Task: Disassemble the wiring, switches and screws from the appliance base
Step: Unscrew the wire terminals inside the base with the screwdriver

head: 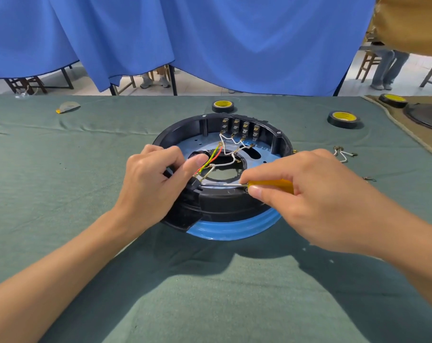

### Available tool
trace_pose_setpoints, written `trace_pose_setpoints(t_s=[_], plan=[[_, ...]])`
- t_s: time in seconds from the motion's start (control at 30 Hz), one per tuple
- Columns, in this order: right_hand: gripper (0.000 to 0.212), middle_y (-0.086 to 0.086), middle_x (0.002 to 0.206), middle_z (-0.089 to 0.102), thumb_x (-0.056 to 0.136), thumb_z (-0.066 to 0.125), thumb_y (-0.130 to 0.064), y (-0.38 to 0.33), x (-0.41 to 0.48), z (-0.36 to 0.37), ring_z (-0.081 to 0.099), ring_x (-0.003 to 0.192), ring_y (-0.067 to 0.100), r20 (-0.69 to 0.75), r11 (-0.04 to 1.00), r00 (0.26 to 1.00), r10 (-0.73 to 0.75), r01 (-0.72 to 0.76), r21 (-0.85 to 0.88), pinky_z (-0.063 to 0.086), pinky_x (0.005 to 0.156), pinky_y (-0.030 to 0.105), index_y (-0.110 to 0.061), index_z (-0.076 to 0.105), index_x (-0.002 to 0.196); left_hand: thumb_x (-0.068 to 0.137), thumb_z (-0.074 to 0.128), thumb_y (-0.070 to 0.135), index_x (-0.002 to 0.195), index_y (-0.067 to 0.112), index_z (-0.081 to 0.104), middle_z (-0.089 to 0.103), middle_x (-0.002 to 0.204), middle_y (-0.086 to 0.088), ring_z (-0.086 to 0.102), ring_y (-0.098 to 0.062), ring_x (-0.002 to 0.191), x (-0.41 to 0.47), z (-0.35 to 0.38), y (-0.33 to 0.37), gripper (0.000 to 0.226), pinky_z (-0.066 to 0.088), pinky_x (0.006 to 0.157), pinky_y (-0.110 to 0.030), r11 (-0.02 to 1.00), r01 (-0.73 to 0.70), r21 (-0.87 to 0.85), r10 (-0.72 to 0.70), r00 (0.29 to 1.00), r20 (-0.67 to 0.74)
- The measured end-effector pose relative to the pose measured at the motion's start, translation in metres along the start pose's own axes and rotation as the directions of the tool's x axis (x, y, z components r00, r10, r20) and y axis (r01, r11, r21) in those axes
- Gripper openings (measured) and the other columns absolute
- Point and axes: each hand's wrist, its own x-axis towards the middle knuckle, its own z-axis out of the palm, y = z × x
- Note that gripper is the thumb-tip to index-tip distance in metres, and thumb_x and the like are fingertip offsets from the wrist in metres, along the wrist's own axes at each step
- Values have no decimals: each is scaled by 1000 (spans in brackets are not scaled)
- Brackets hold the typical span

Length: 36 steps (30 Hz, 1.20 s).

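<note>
Appliance base (222, 209), a round black plastic shell with a glossy blue ring, sits mid-surface (61, 194) on wrinkled green cloth. Left hand (148, 184) pinches the thin red and green-yellow wires (210, 159) at its near rim. Right hand (316, 201) clasps a yellow-handled screwdriver (272, 185), its slim steel shaft aimed at them. A slip off the tiny screw could jab those fingers or nick the insulation.

One wide-angle view looked forward and down from the person's head, above the near edge of the table (49, 189); it sat close, with the appliance base (225, 206) at centre; a blue curtain (234, 33) bounded the far side.
</note>
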Motion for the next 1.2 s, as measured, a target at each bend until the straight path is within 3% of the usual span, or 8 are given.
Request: trace_pose_setpoints(t_s=[0.13, 0.27, 0.43, 0.63, 0.8, 0.97, 1.1, 1.2], plan=[[24, 8, 62, 51, 92, 54, -28, -2, -1, 0, 41, 63, 18, -13, 1000, 1000, 15, -15, -7, 35, 59, 31, -7, 65, 88, 89, 57, 39, 56, 4, 59, 48, 51, 7, 43, -17, 59, 0, -2, 0, 48, 33, 69, -8, 997, -26, 66, 25, 999, 23], [22, 2, 71, 48, 95, 56, -25, -3, -1, -1, 35, 54, 13, 0, 1000, 1000, 28, -28, 1, 31, 53, 27, -7, 65, 88, 91, 50, 45, 64, 14, 56, 53, 58, 20, 44, -10, 60, -1, 0, 6, 42, 33, 68, -5, 997, 73, 40, -75, 996, 40], [22, 1, 71, 48, 94, 57, -22, -4, 2, -4, 34, 51, 10, 11, 999, 999, 45, -45, 18, 31, 51, 22, -3, 67, 92, 99, 47, 24, 65, 16, 38, 37, 51, 6, 33, -23, 58, -5, 5, 7, 37, 31, 73, -9, 997, 33, 72, -35, 999, 31], [22, 2, 72, 46, 94, 56, -21, -8, 1, -2, 34, 52, 12, 4, 998, 998, 60, -60, -15, 29, 51, 26, -2, 66, 89, 101, 39, 22, 69, 33, 16, 22, 52, 12, 25, -20, 53, -3, 8, 10, 41, 29, 71, -16, 992, -8, 126, 3, 999, 42], [22, 0, 70, 46, 94, 56, -22, -12, 0, -1, 34, 51, 12, -7, 996, 996, 85, -85, -13, 29, 51, 27, -3, 67, 87, 102, 36, 24, 69, 21, 25, 30, 52, 6, 29, -24, 53, -4, 7, 11, 36, 25, 69, -25, 990, 35, 136, -44, 997, 63], [28, -4, 68, 44, 94, 52, -27, -20, -4, 3, 36, 55, 14, -40, 994, 994, 100, -101, -29, 30, 53, 26, -5, 64, 82, 101, 31, 28, 71, 17, 26, 40, 51, -5, 34, -28, 50, -3, 5, 15, 33, 19, 66, -24, 986, 50, 159, -63, 995, 81], [33, 0, 55, 40, 94, 50, -31, -22, -6, 5, 35, 54, 19, -38, 994, 993, 109, -110, -20, 32, 54, 30, -9, 52, 69, 102, 35, 22, 71, 17, 26, 38, 51, -6, 34, -27, 51, -3, 5, 16, 33, 17, 64, -25, 985, 62, 160, -76, 993, 88], [35, -3, 57, 41, 96, 48, -28, -20, -4, 1, 36, 53, 15, 2, 996, 996, 89, -89, 19, 32, 54, 25, -5, 59, 72, 101, 30, 28, 70, 18, 25, 34, 51, -2, 31, -25, 49, -2, 4, 16, 33, 20, 67, -25, 990, 43, 137, -57, 993, 100]])
